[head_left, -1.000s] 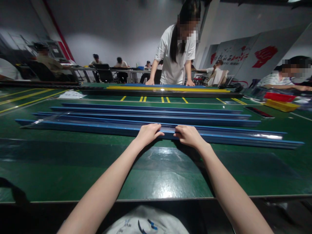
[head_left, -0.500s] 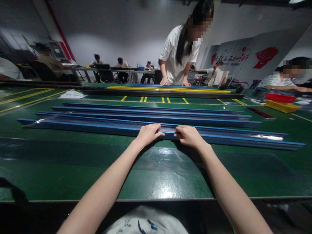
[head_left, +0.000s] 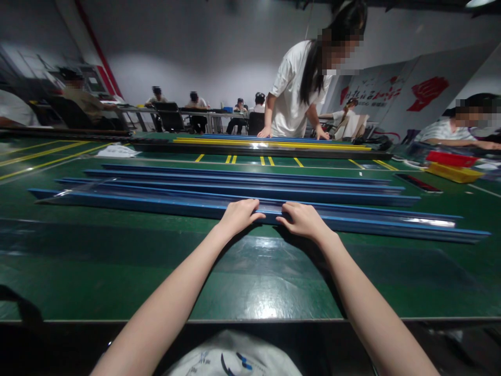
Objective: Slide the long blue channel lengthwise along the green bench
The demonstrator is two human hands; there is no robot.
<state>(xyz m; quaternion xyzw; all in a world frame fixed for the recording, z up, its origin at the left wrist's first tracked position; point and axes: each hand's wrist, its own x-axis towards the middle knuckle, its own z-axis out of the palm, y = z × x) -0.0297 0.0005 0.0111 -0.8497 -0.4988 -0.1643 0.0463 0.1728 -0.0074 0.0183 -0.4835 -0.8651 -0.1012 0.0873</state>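
Several long blue rails lie side by side across the green table [head_left: 117,271]. The nearest blue rail [head_left: 156,205] runs from far left to far right, partly covered by a clear plastic sleeve [head_left: 426,221]. My left hand [head_left: 238,215] is curled over its near edge at the middle, fingers closed on it. My right hand [head_left: 303,219] grips the same rail a little to the right, fingers bent over the top. The two hands are a small gap apart.
Behind the blue rails a co-worker in a white shirt [head_left: 297,94] leans over yellow and blue rails [head_left: 270,142] on a second table. Red and yellow trays [head_left: 450,164] sit at the far right. Seated people work at desks in the background.
My hands stay on the nearest rail, the right one shifted slightly left. The co-worker across has moved to the right along the far table.
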